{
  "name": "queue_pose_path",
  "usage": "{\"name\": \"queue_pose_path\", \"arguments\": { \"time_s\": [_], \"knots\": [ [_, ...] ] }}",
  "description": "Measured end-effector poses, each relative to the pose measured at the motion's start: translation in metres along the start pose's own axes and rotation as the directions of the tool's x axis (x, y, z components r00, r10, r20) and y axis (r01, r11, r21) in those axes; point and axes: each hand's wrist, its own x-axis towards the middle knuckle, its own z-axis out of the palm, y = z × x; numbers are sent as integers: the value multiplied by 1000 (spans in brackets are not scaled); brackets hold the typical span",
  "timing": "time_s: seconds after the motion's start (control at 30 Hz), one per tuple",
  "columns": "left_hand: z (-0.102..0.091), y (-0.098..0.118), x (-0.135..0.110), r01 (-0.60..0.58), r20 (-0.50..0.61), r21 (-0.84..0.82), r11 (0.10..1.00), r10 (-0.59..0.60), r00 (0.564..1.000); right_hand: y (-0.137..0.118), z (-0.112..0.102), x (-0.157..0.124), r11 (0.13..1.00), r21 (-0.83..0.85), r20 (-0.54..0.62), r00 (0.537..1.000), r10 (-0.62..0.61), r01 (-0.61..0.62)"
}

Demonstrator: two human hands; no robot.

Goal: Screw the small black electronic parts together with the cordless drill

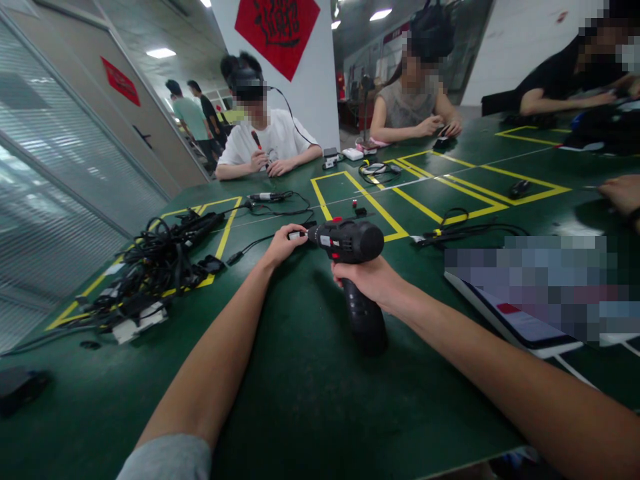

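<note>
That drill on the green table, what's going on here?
A person is holding a black and red cordless drill in both hands at a green table. The right hand wraps the top of the grip, and the left hand is at the drill's front end. A heap of black cables lies to the left, over yellow tape lines. Across the table, another person sits holding a slim red-tipped tool.

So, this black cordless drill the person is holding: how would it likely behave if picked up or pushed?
The cordless drill is probably fairly heavy and top-heavy, with its bulky head above a narrower grip. The dark handle looks rubbery, so likely not slippery. Pushed, it would probably tip rather than slide.
</note>
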Motion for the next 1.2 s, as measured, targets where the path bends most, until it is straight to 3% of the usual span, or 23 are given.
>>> {"name": "queue_pose_path", "arguments": {
  "time_s": [1.2],
  "knots": [
    [1,9,-3,2,-23,28,1000,-2,1000,0,-1,1,1000,-11,4,1000,-4,4]
  ]
}}
